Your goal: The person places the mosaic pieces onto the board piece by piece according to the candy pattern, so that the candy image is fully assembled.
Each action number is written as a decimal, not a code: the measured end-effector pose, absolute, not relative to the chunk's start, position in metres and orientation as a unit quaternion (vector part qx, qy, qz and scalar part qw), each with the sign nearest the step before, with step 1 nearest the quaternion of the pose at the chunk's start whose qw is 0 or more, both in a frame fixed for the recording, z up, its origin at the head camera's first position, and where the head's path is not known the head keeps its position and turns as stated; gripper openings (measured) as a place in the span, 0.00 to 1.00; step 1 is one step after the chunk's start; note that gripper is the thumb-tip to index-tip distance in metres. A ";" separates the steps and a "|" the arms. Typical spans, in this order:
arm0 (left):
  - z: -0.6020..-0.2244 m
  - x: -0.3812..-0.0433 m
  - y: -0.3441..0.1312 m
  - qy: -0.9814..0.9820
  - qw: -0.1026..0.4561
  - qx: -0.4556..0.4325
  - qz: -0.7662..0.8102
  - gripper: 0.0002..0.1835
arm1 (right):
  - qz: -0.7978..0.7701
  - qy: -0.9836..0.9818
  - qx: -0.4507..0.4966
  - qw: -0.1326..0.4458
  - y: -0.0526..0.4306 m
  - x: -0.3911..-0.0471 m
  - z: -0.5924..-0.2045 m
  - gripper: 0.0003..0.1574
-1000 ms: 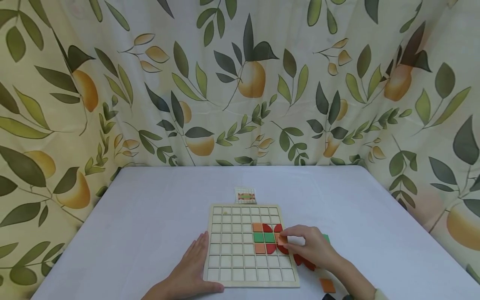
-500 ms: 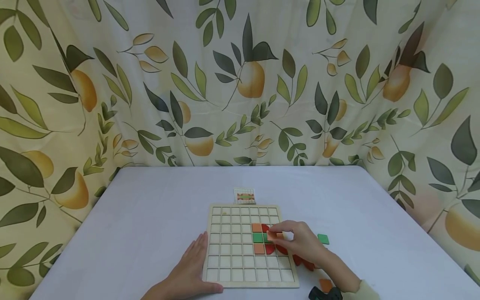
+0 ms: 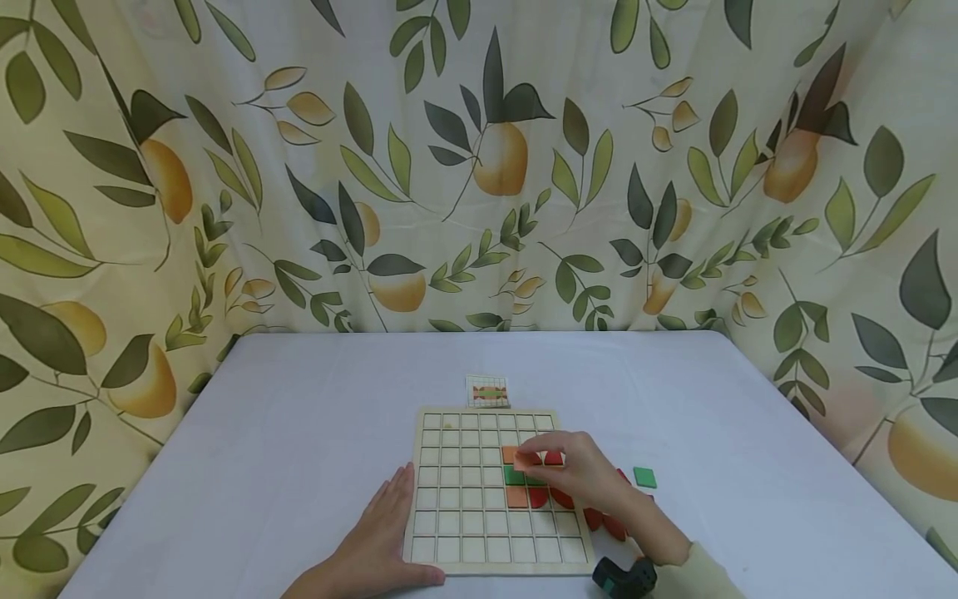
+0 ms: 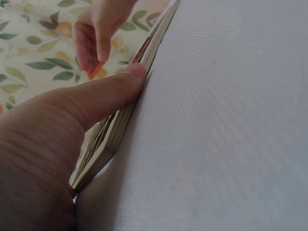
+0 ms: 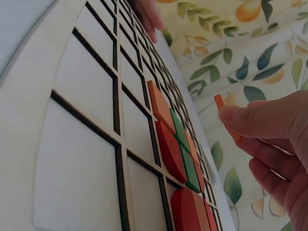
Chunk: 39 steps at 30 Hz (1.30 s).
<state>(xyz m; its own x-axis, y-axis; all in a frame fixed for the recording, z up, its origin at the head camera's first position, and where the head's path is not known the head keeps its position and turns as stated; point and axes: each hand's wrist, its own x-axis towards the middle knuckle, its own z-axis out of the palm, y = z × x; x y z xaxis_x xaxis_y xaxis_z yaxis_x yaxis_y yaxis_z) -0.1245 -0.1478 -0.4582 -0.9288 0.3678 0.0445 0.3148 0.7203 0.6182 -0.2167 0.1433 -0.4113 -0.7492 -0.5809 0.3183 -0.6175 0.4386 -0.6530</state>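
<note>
A pale wooden grid board [image 3: 449, 547] lies on the white table. My left hand [image 3: 377, 532] rests along its left side, fingers fairly straight, with the thumb [image 4: 108, 94] on the front edge in the left wrist view. My right hand [image 3: 587, 470] pinches an orange square tile [image 5: 219, 101] between thumb and fingers, held up off the board in the right wrist view. Beneath it, set in the grid, are orange tiles [image 3: 516, 497], green tiles [image 3: 513, 475] and red rounded pieces [image 3: 538, 497]. The right hand hides some of these in the head view.
Behind the board lies a small pattern card [image 3: 487, 392]. To the right are a loose green square [image 3: 644, 477] and several red pieces [image 3: 614, 527] partly under the right forearm. A black device [image 3: 624, 576] sits at the right wrist. A leaf-patterned curtain [image 3: 479, 166] surrounds the table.
My right hand has moved left across the board with the orange tile, from the right columns toward the upper orange tile. The left hand has stayed in place.
</note>
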 end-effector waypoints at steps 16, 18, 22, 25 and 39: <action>-0.456 -0.123 -0.147 0.929 0.047 0.180 0.320 0.72 | 0.404 -0.835 0.372 0.019 0.131 -0.234 -0.421 0.18; -0.456 -0.123 -0.148 0.929 0.051 0.177 0.322 0.72 | 0.410 -0.831 0.377 0.016 0.130 -0.235 -0.422 0.18; -0.455 -0.123 -0.148 0.926 0.051 0.177 0.330 0.72 | 0.418 -0.828 0.375 0.006 0.128 -0.236 -0.422 0.18; -0.455 -0.123 -0.148 0.925 0.049 0.180 0.331 0.72 | 0.427 -0.827 0.365 -0.002 0.127 -0.238 -0.424 0.18; -0.456 -0.123 -0.149 0.925 0.044 0.180 0.333 0.72 | 0.398 -0.825 0.400 0.006 0.118 -0.249 -0.436 0.14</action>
